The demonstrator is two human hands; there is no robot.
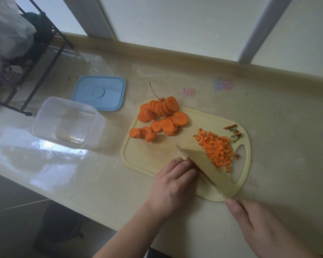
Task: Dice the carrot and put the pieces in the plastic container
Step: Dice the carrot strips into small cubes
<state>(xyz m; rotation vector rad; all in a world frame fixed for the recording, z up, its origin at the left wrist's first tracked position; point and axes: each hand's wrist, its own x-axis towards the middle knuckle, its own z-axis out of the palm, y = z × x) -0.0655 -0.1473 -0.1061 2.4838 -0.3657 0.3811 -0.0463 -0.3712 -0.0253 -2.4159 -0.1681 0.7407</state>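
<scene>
A pale, glossy countertop (268,127) carries everything, and the yellow cutting board (149,155) on it serves as the landmark. Well to the far left of the board stands a black wire rack (43,58). Left of the board, apart from it, sits the clear plastic container (67,123), open and with no carrot in it. Its blue lid (100,93) lies flat just behind it, near the board's far left corner.

On the board's far left part lies a heap of round carrot slices (160,118), with a thin root tail (154,91) curving past the board's far edge. On the right part, close to the handle cut-out, lies a pile of diced carrot (217,150); a few trimmings (234,131) sit at the far right corner.

A broad knife (205,162) crosses the board's near edge, its blade tilted, its flat side facing the dice. The right hand (265,228) grips the handle off the near right corner, forefinger stretched toward the blade. The left hand (173,185) rests at the near edge, fingers curled down against the blade over a bit of carrot that is mostly hidden.
</scene>
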